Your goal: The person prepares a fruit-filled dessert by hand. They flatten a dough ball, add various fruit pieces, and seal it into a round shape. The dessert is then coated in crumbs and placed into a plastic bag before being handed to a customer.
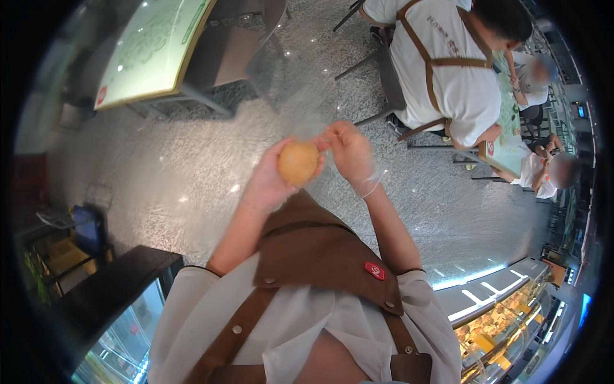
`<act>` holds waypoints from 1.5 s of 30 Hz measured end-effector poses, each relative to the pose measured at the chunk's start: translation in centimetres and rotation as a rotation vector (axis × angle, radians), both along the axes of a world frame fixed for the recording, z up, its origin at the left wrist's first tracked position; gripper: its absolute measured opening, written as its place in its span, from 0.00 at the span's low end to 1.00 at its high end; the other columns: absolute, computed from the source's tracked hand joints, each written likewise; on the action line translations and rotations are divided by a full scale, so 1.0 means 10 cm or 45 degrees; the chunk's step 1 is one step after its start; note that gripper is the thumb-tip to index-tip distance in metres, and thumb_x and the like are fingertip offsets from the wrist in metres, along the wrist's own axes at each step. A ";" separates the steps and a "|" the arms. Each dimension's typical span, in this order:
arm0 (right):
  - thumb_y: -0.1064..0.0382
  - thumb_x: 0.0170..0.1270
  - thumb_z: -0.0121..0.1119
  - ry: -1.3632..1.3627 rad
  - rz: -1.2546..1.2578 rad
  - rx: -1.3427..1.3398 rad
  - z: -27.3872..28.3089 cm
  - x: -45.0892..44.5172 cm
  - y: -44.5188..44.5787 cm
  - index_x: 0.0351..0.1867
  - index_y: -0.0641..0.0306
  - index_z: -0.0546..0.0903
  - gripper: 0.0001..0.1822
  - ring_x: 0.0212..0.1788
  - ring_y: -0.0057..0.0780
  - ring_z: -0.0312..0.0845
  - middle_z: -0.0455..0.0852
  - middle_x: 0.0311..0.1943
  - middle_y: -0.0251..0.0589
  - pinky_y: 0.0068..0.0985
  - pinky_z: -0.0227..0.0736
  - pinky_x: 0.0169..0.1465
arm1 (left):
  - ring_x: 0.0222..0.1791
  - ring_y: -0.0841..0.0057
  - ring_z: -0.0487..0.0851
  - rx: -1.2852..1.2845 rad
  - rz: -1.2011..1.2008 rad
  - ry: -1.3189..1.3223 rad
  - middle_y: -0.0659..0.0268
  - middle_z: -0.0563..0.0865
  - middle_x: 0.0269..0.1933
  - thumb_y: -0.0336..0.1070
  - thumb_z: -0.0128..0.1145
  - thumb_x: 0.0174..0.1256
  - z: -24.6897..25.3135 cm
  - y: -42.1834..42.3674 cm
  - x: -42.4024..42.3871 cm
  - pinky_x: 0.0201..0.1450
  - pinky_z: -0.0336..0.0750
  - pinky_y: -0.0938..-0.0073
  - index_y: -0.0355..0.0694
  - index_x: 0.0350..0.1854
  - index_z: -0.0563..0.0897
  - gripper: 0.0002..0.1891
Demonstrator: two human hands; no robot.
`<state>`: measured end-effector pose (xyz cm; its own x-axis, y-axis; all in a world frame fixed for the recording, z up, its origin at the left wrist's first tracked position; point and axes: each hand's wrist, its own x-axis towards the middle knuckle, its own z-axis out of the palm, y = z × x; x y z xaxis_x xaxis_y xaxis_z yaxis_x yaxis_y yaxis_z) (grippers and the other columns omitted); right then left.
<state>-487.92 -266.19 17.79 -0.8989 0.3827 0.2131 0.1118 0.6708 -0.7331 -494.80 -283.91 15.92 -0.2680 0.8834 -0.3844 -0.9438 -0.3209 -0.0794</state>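
Observation:
A round golden-brown item (pixel 298 163), which looks like a bun or pastry, rests in my left hand (pixel 265 180). The fingers of that hand curl around its sides and underneath. Just to the right, my right hand (pixel 351 152) is raised with its fingers bent together, their tips close to the item's upper right edge. Blur hides whether anything thin is pinched there. Clear, thin gloves seem to cover both hands, with a loose cuff (pixel 368 188) at the right wrist. Below the hands hangs my brown apron (pixel 319 254).
A light-topped table (pixel 148 53) and a chair (pixel 225 55) stand at upper left. A person in brown straps (pixel 446 72) sits at another table (pixel 503 153), with more people beyond. A lit food display case (pixel 503 326) is at lower right, a glass-fronted cabinet (pixel 124 326) at lower left.

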 end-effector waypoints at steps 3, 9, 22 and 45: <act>0.68 0.68 0.58 0.039 0.029 0.121 0.14 -0.59 0.21 0.40 0.62 0.84 0.04 0.37 0.49 0.84 0.85 0.35 0.47 0.38 0.77 0.39 | 0.53 0.57 0.85 0.024 -0.019 -0.111 0.48 0.83 0.58 0.47 0.45 0.79 -0.05 0.41 -0.73 0.58 0.83 0.55 0.31 0.66 0.73 0.25; 0.68 0.68 0.59 -0.002 0.009 0.304 0.40 -1.59 0.70 0.42 0.61 0.85 0.06 0.37 0.49 0.83 0.84 0.34 0.46 0.39 0.76 0.38 | 0.53 0.57 0.85 -0.090 0.009 -0.250 0.52 0.85 0.54 0.47 0.50 0.77 -0.05 1.09 -1.93 0.59 0.82 0.51 0.36 0.58 0.78 0.19; 0.67 0.73 0.58 0.154 -0.302 -0.988 -0.27 -3.61 2.10 0.45 0.70 0.85 0.09 0.42 0.23 0.82 0.89 0.40 0.34 0.24 0.74 0.54 | 0.58 0.56 0.83 -0.022 0.221 -0.148 0.52 0.83 0.59 0.46 0.46 0.79 -0.44 2.68 -3.80 0.63 0.79 0.49 0.39 0.63 0.76 0.20; 0.62 0.77 0.54 0.632 -0.837 -1.404 -0.14 -5.78 4.94 0.41 0.62 0.81 0.08 0.39 0.17 0.73 0.81 0.35 0.29 0.18 0.68 0.47 | 0.49 0.56 0.86 -0.426 -0.659 0.047 0.54 0.85 0.52 0.52 0.49 0.76 -0.45 6.13 -6.71 0.52 0.84 0.50 0.40 0.57 0.78 0.21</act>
<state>-545.67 -216.83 16.39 -0.4079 0.8827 -0.2331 -0.2479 -0.3529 -0.9022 -561.94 -222.59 11.41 0.1450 0.7357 -0.6616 -0.9839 0.1777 -0.0180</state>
